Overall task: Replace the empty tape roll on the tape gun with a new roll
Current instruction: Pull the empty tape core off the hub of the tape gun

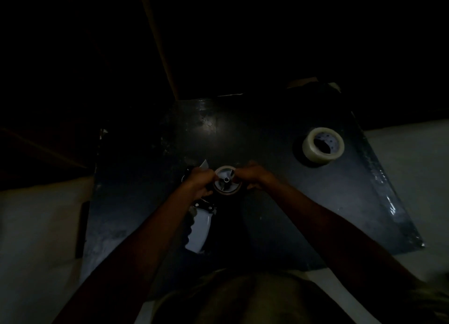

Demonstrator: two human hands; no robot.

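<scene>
The scene is very dark. A tape gun [199, 229] with a pale handle lies on a dark board [267, 202], handle toward me. On its spindle sits the empty tape roll [226, 180], a thin cardboard ring. My left hand [200, 181] grips the gun's head just left of the ring. My right hand [251, 176] pinches the ring's right edge. A new roll of clear tape [323, 146] lies flat on the board, far right of both hands.
The dark board rests on a pale surface [36, 226] that shows on both sides. A thin dark strip [82, 229] lies along the board's left edge. A brown cardboard edge [160, 44] rises behind the board. The background is black.
</scene>
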